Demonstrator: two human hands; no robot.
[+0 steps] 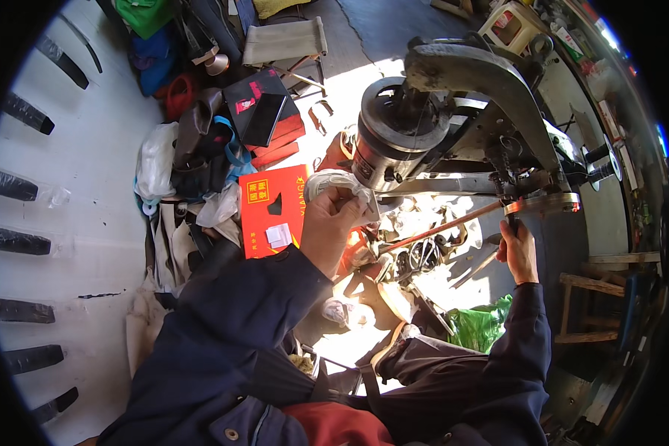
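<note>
My left hand (329,232) is closed, pinching a white, soft-looking piece (333,181) with thumb and fingers. That piece lies against the lower side of the metal cylinder of a sewing machine (383,152); its exact kind is unclear. To the right, my right hand (521,253) wraps round a short dark crank handle (512,221). The handle hangs below the machine's brass-coloured handwheel (546,204). Below and left of the machine, close to my left wrist, a red box (264,241) carries a small pale packet (278,236) and a dark scrap.
A folding stool (286,41) stands at the far left-centre. Bags and a dark box (249,97) pile up on the left beside a white panel (97,223) with dark strips. A wooden rod (442,227) slants beneath the machine. A green plastic bag (479,324) lies near my right forearm.
</note>
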